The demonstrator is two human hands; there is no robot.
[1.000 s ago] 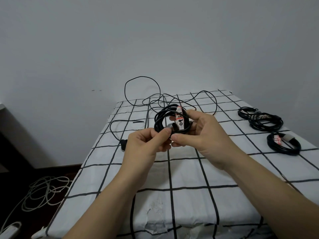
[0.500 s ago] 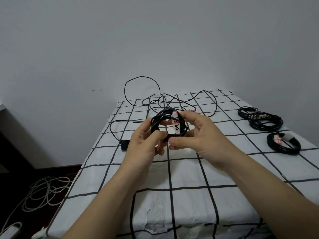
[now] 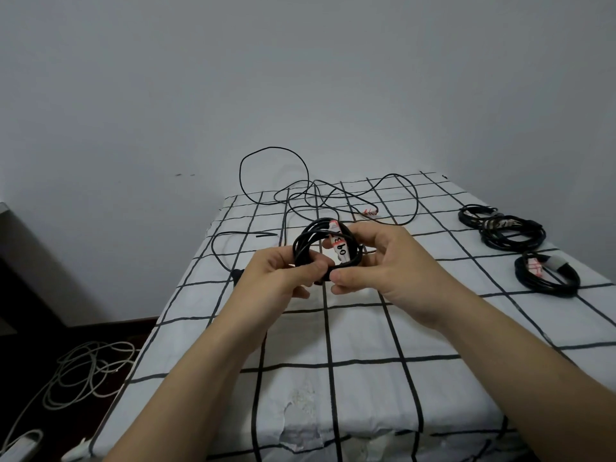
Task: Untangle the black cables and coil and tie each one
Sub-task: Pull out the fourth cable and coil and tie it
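Bench [image 3: 366, 331] under a checked cloth, with loose black cables [image 3: 315, 191] tangled at its far end and tied coils [image 3: 510, 228] lying well apart near its right edge. Left hand [image 3: 276, 278] and right hand [image 3: 383, 261] both grasp a small coil [image 3: 301, 243] held above the middle of the bench, fingers curled round its strands; a paper tag [image 3: 340, 250] shows on its right side. Step in hand appears to be securing this coil; the next move likely calls for pinching the loops together while a free end is wrapped round them.

Left hand [image 3: 283, 278] and right hand [image 3: 393, 265] — both bare, forearms uncovered too.
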